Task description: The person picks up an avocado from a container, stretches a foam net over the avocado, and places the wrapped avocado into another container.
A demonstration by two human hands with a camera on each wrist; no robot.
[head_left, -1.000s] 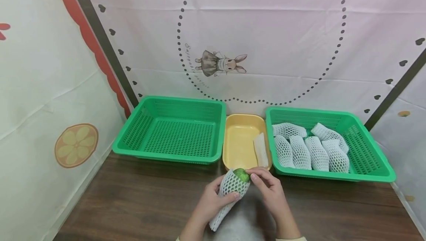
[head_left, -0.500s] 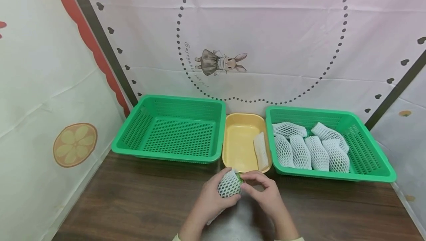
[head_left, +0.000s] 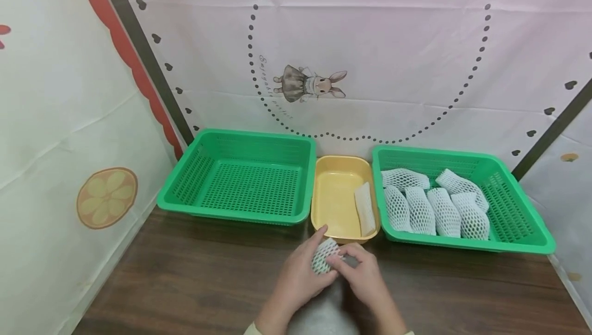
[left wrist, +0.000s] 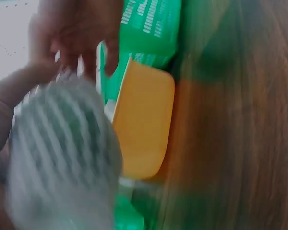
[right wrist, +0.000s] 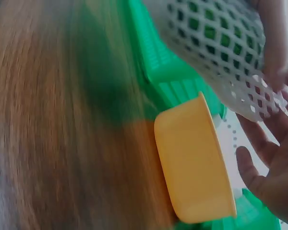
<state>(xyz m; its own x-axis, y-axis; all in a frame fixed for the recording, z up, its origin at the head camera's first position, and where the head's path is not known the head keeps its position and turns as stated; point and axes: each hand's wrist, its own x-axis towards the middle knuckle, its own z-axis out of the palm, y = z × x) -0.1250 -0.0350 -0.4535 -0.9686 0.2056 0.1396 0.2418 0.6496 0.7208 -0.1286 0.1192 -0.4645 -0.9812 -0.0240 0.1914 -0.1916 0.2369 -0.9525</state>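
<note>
In front of me is a green fruit or vegetable inside a white foam net sleeve (head_left: 325, 258); its exact kind is hidden by the mesh. My left hand (head_left: 298, 276) grips the covered piece from the left, thumb on the near side. The right hand (head_left: 365, 276) pinches the sleeve at its upper right end between thumb and finger. Green shows through the holes of the foam net sleeve (right wrist: 221, 36) in the right wrist view. Blur softens the same sleeve (left wrist: 62, 143) in the left wrist view.
Beyond the hands stands a yellow tray (head_left: 337, 196) with a flat white foam sleeve (head_left: 365, 209) in it. To the right, a green basket (head_left: 518, 227) holds several net-covered pieces (head_left: 444, 211). Another green basket (head_left: 250, 186) stands left on the wooden table (head_left: 208, 283).
The bare green end, visible earlier, is now covered by the net. The covered piece has turned within the left hand, and the right fingers have drawn the sleeve's edge over it.
</note>
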